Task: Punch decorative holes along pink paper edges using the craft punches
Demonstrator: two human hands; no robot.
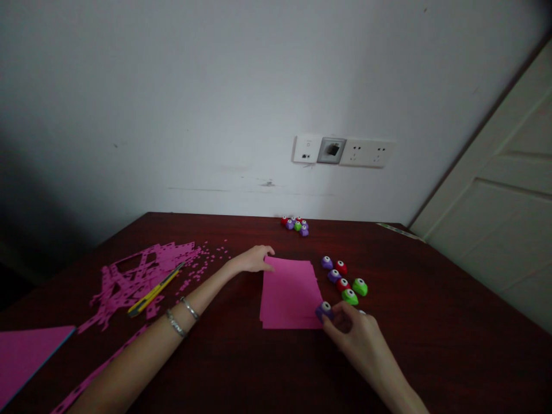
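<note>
A stack of pink paper sheets (290,294) lies on the dark red-brown table. My left hand (255,259) is at its upper left corner, thumb over the paper and the other fingers beyond the edge. With thumb and fingers, my right hand (351,328) holds a small purple punch (324,311) with a white and black round top at the stack's lower right edge. Just right of the stack lie several similar punches in purple, red (341,267) and green (360,287). One whitish bit shows behind my right hand, mostly hidden.
Pink punched strips and scraps (138,276) lie at the left, with a yellow cutter knife (156,290) on them. More pink paper (30,356) is at the lower left. Another punch cluster (297,225) sits near the wall. A ruler-like strip (401,232) lies at the back right.
</note>
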